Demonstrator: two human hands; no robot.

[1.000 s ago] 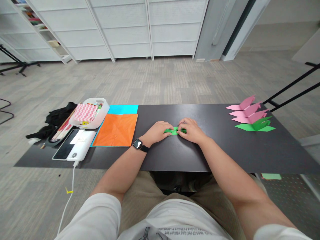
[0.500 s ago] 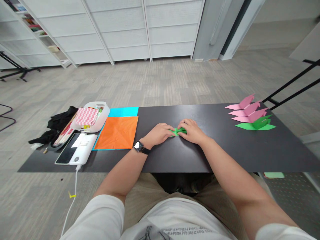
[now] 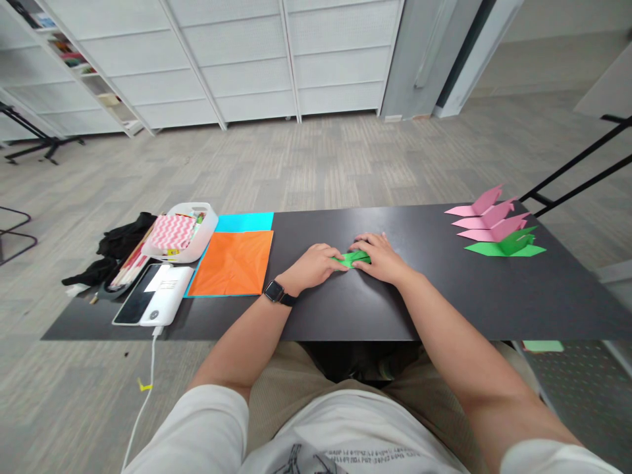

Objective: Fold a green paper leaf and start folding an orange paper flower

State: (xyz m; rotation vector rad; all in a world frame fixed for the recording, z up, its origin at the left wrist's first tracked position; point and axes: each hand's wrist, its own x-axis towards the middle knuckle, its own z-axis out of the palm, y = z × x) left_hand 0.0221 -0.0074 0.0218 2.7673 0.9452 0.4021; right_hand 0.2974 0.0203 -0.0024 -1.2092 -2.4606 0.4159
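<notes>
1. One folded green paper (image 3: 351, 260) is on the dark table (image 3: 444, 296), near the middle.
2. Its long side runs left to right, with the right end a tiny bit farther away.
3. The left hand (image 3: 318, 266) holds the left end, thumb and fingers close together.
4. The right hand (image 3: 381, 259) curls over the right end and holds it. Both hands touch the paper, so neither is nearer.
5. Orange paper (image 3: 232, 263) lies well to the left; a green paper bird (image 3: 514, 246) sits well to the right.
</notes>
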